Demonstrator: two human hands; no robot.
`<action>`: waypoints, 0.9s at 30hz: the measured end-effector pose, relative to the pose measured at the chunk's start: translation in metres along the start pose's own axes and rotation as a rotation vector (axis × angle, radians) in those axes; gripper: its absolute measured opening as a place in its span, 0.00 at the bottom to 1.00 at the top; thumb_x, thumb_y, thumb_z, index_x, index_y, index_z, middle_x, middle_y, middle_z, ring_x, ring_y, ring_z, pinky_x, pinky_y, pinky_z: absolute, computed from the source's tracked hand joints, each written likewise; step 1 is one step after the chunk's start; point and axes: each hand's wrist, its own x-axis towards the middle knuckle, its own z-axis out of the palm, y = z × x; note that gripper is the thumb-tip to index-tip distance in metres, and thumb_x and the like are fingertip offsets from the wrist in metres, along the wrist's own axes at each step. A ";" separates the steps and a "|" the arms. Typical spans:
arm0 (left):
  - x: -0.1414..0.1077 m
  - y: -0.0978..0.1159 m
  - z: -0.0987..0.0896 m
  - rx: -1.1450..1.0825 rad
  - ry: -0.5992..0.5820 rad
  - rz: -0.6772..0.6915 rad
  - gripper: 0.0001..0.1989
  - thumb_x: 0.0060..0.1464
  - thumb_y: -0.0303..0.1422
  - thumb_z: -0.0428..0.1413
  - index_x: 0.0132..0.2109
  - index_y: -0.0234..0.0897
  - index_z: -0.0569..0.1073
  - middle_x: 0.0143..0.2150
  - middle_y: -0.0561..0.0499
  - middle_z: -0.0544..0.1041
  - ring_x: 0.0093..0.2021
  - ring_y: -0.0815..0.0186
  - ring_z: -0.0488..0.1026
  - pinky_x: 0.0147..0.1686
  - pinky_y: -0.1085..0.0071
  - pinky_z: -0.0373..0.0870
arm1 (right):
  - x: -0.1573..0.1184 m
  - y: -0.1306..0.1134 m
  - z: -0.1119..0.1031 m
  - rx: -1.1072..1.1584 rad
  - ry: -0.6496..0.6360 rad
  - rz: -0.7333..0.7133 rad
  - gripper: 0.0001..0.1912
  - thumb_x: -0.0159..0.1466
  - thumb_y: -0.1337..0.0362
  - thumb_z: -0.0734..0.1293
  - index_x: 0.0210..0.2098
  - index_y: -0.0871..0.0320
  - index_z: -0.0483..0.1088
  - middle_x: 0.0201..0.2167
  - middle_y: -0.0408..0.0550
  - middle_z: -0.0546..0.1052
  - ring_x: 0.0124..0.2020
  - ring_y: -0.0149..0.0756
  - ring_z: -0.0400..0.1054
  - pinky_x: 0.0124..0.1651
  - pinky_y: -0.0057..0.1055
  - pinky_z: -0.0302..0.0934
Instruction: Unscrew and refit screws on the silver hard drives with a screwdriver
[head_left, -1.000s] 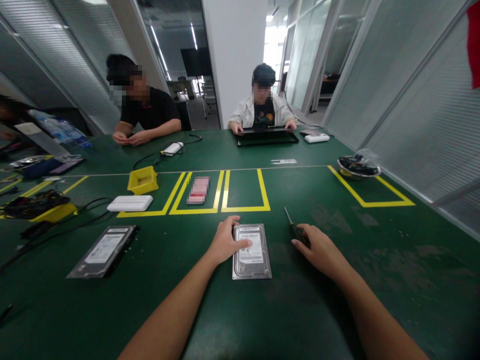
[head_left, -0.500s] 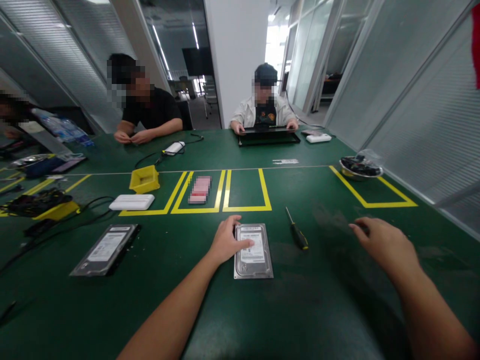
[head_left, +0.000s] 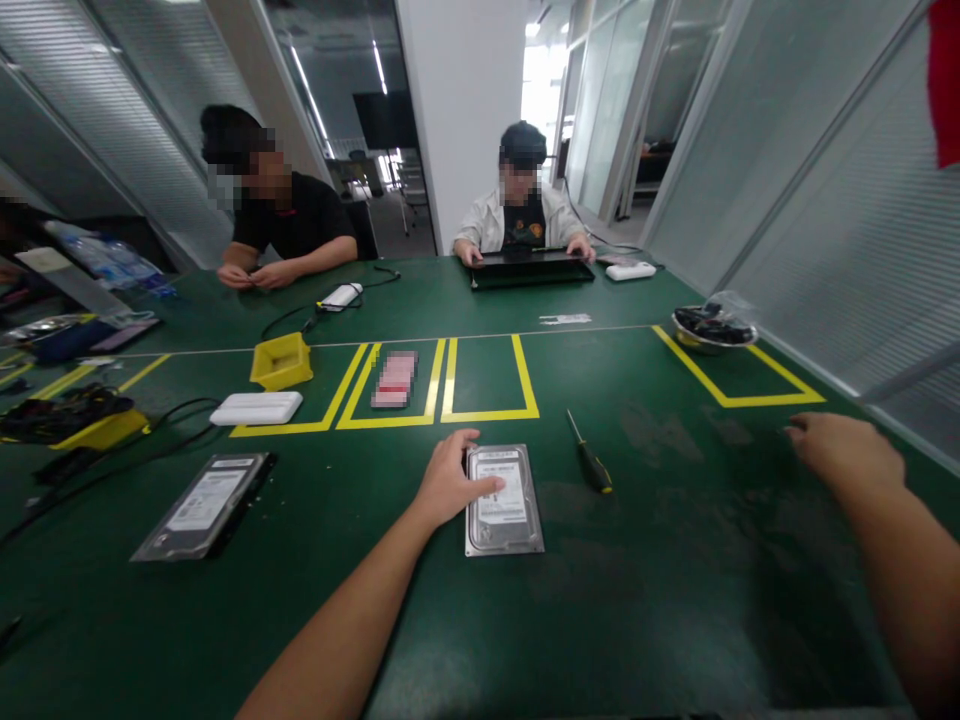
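A silver hard drive lies label up on the green table in front of me. My left hand rests on its left side, thumb across the label and fingers along the far left edge. To the right of the drive lies a screwdriver with a dark and yellow handle. My right hand is over the table at the far right, apart from the drive and screwdriver; its fingers are curled and partly hidden, and their contents cannot be made out. Another hard drive lies at the left.
Yellow tape marks areas beyond the drive, one with a pink packet. A yellow box, a white power strip and cables stand left. A metal bowl of dark parts is back right. Two people sit opposite.
My right hand has moved further right, away from the screwdriver. My left hand stays on the hard drive. The view has shifted slightly.
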 end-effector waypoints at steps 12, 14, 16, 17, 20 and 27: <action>0.002 0.001 -0.001 0.021 -0.005 0.004 0.41 0.40 0.48 0.68 0.59 0.37 0.64 0.50 0.43 0.74 0.54 0.49 0.71 0.53 0.53 0.67 | 0.008 -0.003 0.029 -0.092 -0.005 -0.122 0.22 0.69 0.65 0.51 0.48 0.60 0.75 0.54 0.62 0.73 0.52 0.52 0.69 0.43 0.40 0.63; 0.002 0.002 -0.002 0.025 -0.008 0.001 0.41 0.40 0.48 0.68 0.58 0.38 0.65 0.51 0.43 0.74 0.54 0.49 0.70 0.54 0.53 0.67 | 0.009 -0.004 0.030 -0.099 0.006 -0.120 0.21 0.68 0.66 0.52 0.47 0.59 0.75 0.53 0.62 0.73 0.52 0.53 0.70 0.43 0.41 0.64; 0.001 0.003 -0.003 0.031 -0.007 -0.002 0.40 0.40 0.48 0.68 0.58 0.38 0.65 0.51 0.43 0.74 0.54 0.49 0.70 0.54 0.53 0.67 | 0.009 -0.005 0.031 -0.106 0.014 -0.122 0.20 0.67 0.67 0.53 0.46 0.59 0.75 0.51 0.62 0.74 0.52 0.54 0.70 0.42 0.41 0.65; 0.000 0.003 -0.004 0.033 -0.006 -0.004 0.40 0.40 0.48 0.68 0.58 0.38 0.65 0.51 0.43 0.73 0.54 0.49 0.70 0.54 0.53 0.67 | 0.009 -0.006 0.031 -0.110 0.017 -0.125 0.20 0.67 0.67 0.53 0.45 0.59 0.76 0.50 0.63 0.74 0.51 0.54 0.70 0.41 0.42 0.65; 0.000 0.004 -0.004 0.035 -0.003 -0.001 0.40 0.40 0.48 0.68 0.58 0.38 0.65 0.51 0.43 0.73 0.54 0.49 0.70 0.54 0.53 0.67 | 0.007 -0.009 0.030 -0.121 0.025 -0.131 0.20 0.67 0.69 0.53 0.42 0.60 0.76 0.48 0.63 0.74 0.50 0.54 0.71 0.41 0.42 0.64; 0.000 0.001 -0.005 0.023 -0.003 0.013 0.40 0.41 0.49 0.67 0.58 0.39 0.65 0.51 0.43 0.73 0.54 0.49 0.71 0.53 0.53 0.67 | 0.004 -0.012 0.027 -0.097 0.051 -0.157 0.17 0.64 0.70 0.55 0.35 0.63 0.76 0.43 0.67 0.75 0.45 0.57 0.72 0.36 0.41 0.61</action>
